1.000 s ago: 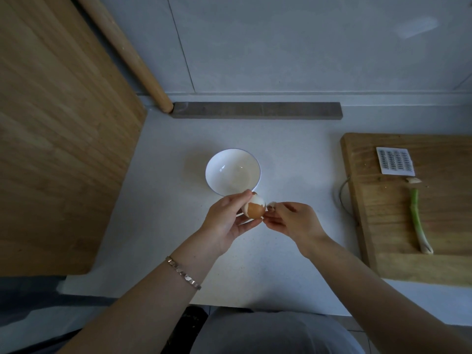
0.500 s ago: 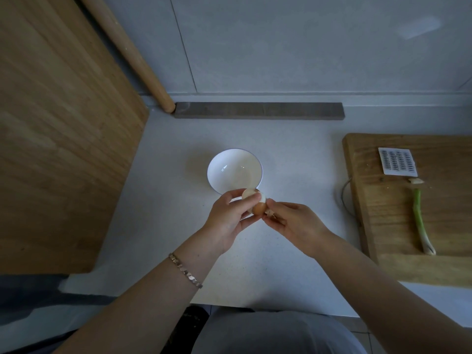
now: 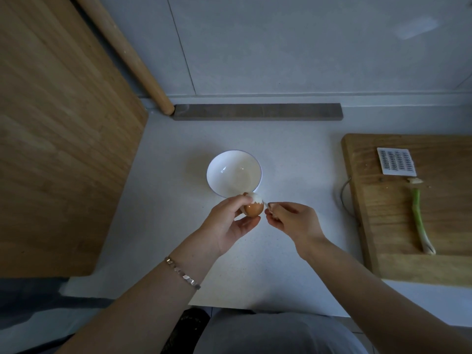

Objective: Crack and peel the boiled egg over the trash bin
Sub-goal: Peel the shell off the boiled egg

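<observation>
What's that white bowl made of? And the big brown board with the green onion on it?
The bowl looks like glazed ceramic, maybe porcelain: smooth, glossy white, with bright reflections inside and a thin dark rim line. The board under the green onion looks like matte wood: straight grain lines and small marks show on top.

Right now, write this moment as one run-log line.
step: peeling | left hand: holds egg | right hand: pinches shell piece | egg: top bare, brown shell below | bowl: beyond egg
</observation>
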A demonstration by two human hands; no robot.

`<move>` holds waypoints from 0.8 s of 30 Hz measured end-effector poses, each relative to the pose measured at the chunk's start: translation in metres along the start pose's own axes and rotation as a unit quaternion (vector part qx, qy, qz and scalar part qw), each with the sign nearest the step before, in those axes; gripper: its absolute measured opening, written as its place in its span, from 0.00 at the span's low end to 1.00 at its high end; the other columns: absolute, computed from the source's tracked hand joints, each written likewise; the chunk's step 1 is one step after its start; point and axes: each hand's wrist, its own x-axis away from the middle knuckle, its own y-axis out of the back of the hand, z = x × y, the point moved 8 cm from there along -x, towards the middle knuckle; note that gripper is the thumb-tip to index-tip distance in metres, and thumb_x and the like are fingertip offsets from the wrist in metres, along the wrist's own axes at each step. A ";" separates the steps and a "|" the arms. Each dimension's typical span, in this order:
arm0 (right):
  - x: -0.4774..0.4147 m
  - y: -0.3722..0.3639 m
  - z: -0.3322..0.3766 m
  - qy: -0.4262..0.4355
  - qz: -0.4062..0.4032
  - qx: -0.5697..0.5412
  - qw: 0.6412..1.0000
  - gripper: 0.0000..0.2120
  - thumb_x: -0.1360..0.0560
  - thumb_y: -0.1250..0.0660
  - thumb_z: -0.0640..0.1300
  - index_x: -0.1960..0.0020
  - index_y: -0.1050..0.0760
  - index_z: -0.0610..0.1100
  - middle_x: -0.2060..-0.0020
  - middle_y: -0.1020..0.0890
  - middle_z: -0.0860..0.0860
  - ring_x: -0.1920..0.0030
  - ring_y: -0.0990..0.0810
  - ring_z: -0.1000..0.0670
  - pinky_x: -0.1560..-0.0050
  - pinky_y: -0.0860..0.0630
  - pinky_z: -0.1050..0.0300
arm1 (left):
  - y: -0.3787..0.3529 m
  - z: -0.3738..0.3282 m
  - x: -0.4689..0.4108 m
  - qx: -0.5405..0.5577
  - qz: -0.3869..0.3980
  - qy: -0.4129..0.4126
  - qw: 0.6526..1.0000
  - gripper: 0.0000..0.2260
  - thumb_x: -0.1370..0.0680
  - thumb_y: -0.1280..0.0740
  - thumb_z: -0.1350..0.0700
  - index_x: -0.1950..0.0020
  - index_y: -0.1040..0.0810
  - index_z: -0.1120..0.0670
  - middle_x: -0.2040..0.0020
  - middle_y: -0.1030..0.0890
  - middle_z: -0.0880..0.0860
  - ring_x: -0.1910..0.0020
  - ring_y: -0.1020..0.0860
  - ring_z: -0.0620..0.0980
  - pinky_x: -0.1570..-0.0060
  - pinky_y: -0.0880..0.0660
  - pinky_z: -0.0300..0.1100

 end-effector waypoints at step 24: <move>0.000 -0.010 0.005 0.017 0.004 0.005 1.000 0.07 0.29 0.31 0.38 0.66 0.19 0.44 0.66 0.16 0.48 0.65 0.16 0.53 0.52 0.20 0.61 | 0.012 -0.006 -0.005 -0.100 -0.084 -0.058 0.990 0.17 0.30 0.27 0.59 0.43 0.22 0.60 0.51 0.18 0.58 0.59 0.19 0.49 0.57 0.20 0.38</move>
